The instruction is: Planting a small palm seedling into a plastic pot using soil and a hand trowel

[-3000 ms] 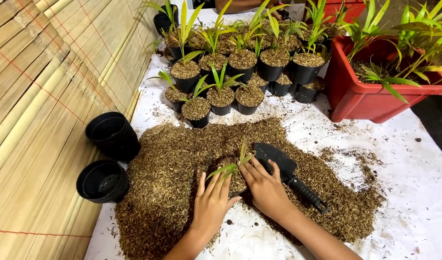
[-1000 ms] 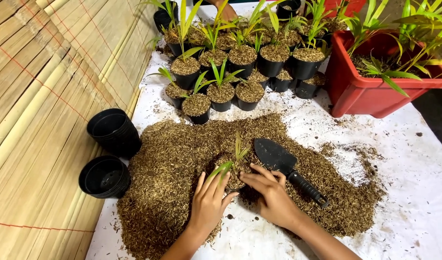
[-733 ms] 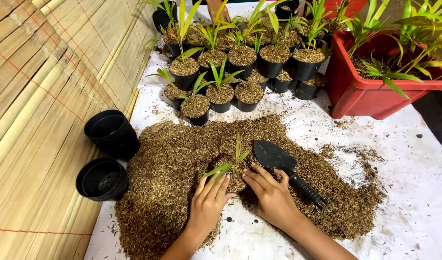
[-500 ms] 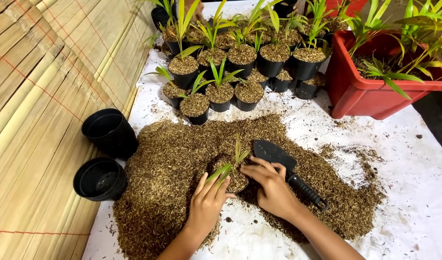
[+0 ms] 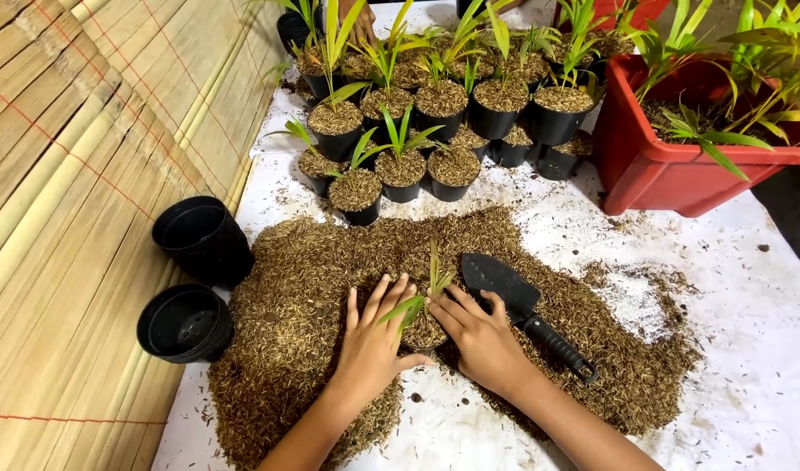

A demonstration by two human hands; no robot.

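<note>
- Head view: left hand (image 5: 374, 344) and right hand (image 5: 480, 338), fingers spread and open, cup a small filled pot (image 5: 424, 331) holding a green seedling (image 5: 420, 296), sunk mid-heap.
- Coarse brown husk heap (image 5: 313, 296) covers the white sheet (image 5: 748, 331).
- Black trowel (image 5: 526, 310) lies just beside the right hand.
- Two empty black plastic pots (image 5: 186, 321) stand at the sheet's left edge by a bamboo mat (image 5: 68, 218).
- Planted pots (image 5: 400, 170) and a red tub (image 5: 679, 166) line the far edge.

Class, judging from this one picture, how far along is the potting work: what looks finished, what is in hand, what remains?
Done: a cluster of filled pots with seedlings stands at the back. In hand: the left hand and right hand press around a seedling in a pot sunk in the husk pile; the trowel lies aside. Left: two empty black pots.
</note>
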